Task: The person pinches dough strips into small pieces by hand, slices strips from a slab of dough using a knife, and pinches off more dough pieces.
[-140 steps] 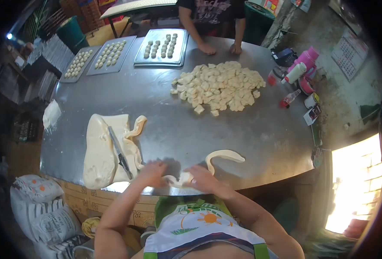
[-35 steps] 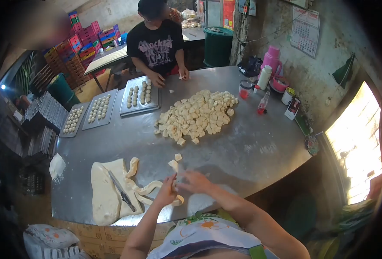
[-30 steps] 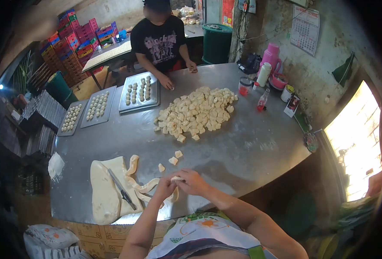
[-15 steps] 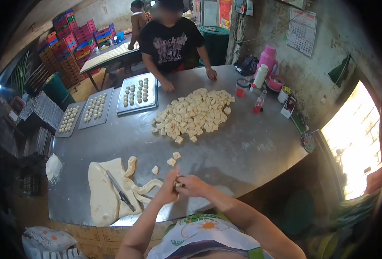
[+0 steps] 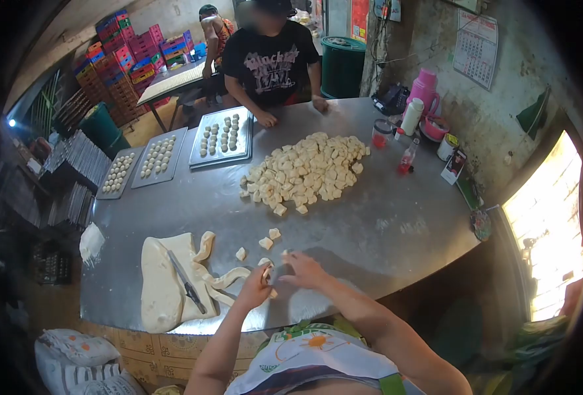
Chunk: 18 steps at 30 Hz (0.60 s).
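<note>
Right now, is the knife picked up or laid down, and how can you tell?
Laid down: the knife lies on the large dough slab, with the left hand and right hand both apart from it.

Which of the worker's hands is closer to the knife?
Left: the left hand is right of the knife, past a dough strip; the right hand sits farther right.

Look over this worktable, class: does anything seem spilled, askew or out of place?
A knife lies slantwise on the dough slab rather than on the table, and white powder, perhaps spilled, sits by the table's left edge, trailing loose grains.
</note>
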Tool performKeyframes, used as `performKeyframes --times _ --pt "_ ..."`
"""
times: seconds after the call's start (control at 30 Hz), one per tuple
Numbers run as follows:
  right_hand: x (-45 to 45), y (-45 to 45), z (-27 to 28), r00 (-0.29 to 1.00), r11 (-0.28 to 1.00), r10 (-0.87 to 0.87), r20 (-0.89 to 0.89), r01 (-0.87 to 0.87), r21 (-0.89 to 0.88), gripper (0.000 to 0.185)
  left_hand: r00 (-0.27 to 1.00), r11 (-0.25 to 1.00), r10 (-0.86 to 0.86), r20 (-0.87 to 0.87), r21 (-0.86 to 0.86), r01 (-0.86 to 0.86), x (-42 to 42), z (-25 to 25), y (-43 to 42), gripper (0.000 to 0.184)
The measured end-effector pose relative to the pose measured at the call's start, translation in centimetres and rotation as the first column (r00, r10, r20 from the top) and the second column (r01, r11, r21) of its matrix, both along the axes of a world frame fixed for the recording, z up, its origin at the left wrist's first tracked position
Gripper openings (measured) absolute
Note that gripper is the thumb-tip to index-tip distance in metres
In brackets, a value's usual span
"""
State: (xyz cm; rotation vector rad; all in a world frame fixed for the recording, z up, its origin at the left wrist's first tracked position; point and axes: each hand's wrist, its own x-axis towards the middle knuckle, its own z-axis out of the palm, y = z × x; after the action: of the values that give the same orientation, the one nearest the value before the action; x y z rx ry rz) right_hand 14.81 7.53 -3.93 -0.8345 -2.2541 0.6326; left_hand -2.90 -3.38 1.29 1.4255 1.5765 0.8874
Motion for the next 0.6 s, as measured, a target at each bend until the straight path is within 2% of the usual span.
performKeyframes --times 0.03,0.1,0.13,0.17,0.23,0.27,0.3,0.37,0.4,0.43,0.5,0.53,0.57,0.6 --pt "-0.3 0.1 1.3 1.0 1.0 0.001 -0.001 -0.001 0.008 0.03 0.998 0.978 0.051 0.024 0.201 -0.055 0.5 -0.9 0.5 0.038" --pt "-1.5 -0.6 4.2 0.979 0.965 0.201 -0.033 -0.204 -0.167 0.027 0.988 0.813 0.122 0.099 0.561 -0.156 0.9 -2.6 1.9 0.03" --pt "-1.7 -1.9 5.1 0.953 0.914 0.297 -0.062 -0.303 -0.27 0.026 0.987 0.822 0.121 0.102 0.547 -0.157 0.4 -3.3 1.7 0.03" --pt "-2.0 -2.2 5.7 0.953 0.912 0.298 -0.061 -0.303 -0.275 0.026 0.997 0.882 0.057 0.056 0.465 -0.077 -0.8 -3.8 2.2 0.031" --pt "-2.8 -2.1 6.9 0.973 0.955 0.2 -0.118 -0.22 -0.2 0.025 0.996 0.952 -0.087 -0.021 0.292 0.089 -2.8 -2.8 3.3 0.033" --pt "-3.1 -2.0 7.3 0.979 0.972 0.142 -0.149 -0.166 -0.165 0.024 0.995 0.951 -0.096 -0.022 0.294 0.098 -2.6 -2.7 3.3 0.033" --pt "-3.1 -1.6 7.1 0.981 0.974 0.132 -0.146 -0.156 -0.165 0.024 0.984 0.971 -0.102 -0.146 0.201 0.131 -1.7 -2.8 3.3 0.033" --pt "-2.7 -0.5 5.8 0.971 0.972 0.028 0.237 0.028 -0.233 0.027 0.912 0.988 -0.142 -0.384 0.004 0.155 -0.6 -2.2 2.6 0.033" --pt "-2.6 0.1 5.1 0.908 0.963 -0.014 0.418 0.125 -0.239 0.028 0.911 0.987 -0.148 -0.385 0.007 0.163 -0.8 -1.3 2.2 0.033" --pt "-2.3 0.9 4.2 0.909 0.962 -0.032 0.415 0.141 -0.233 0.028 0.937 0.973 -0.208 -0.28 0.043 0.228 -1.1 -0.2 2.0 0.033" --pt "-0.8 0.5 1.3 0.906 0.93 -0.172 0.387 0.279 -0.239 0.027 0.941 0.935 -0.335 -0.045 0.11 0.338 -1.1 0.5 0.7 0.035" --pt "-0.6 0.7 1.2 0.898 0.915 -0.234 0.372 0.333 -0.229 0.026 0.942 0.934 -0.334 -0.04 0.12 0.337 -1.7 -0.7 1.3 0.035" --pt "-1.0 0.3 0.8 0.897 0.916 -0.231 0.376 0.331 -0.226 0.026 0.969 0.947 -0.226 -0.101 0.21 0.243 -2.9 -3.1 2.1 0.035" --pt "-1.7 -1.0 1.3 0.95 0.947 -0.159 0.267 0.224 -0.231 0.028 0.982 0.942 -0.116 -0.152 0.295 0.157 -4.0 -5.7 2.7 0.035"
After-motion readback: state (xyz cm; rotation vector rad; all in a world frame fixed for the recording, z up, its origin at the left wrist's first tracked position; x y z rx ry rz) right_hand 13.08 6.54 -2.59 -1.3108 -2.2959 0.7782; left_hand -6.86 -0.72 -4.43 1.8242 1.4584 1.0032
